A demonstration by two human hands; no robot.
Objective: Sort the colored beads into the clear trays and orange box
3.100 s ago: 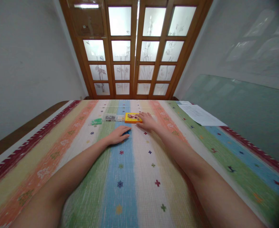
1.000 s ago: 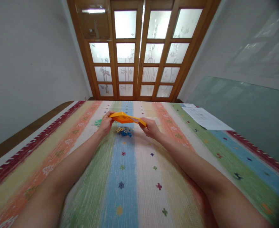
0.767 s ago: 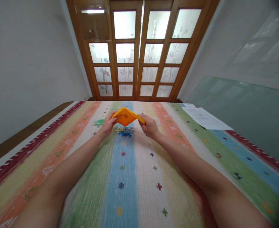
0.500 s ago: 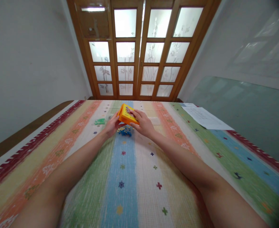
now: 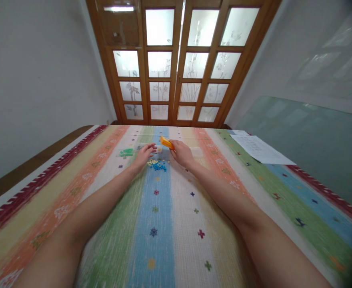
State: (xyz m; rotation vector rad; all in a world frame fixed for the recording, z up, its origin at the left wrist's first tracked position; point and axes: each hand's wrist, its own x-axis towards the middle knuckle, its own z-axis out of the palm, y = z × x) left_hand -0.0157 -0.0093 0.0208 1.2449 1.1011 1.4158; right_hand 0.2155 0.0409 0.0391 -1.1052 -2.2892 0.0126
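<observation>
My right hand (image 5: 182,153) grips a yellow-orange box (image 5: 167,143) by its near right end; the box is tilted above the table, with a narrow side toward me. To the left, my left hand (image 5: 143,156) is off the box, its fingers stretched out and somewhat apart, holding nothing. Between and just below the hands, a loose pile of small blue and pale yellow pieces (image 5: 158,165) lies spread on the blue stripe of the cloth. Small green pieces (image 5: 126,152) in what looks like clear plastic rest left of my left hand.
A striped, patterned tablecloth (image 5: 153,248) covers the table. A pale, see-through flat item (image 5: 197,152) lies right of my right hand. White printed sheets (image 5: 258,149) lie near the right edge, beside a glass panel (image 5: 308,132). Wooden doors (image 5: 176,94) with frosted panes stand beyond.
My left hand has let go of the box and drawn a little away. My right hand has turned the box from its printed face to its narrow side. The pile appears more spread out.
</observation>
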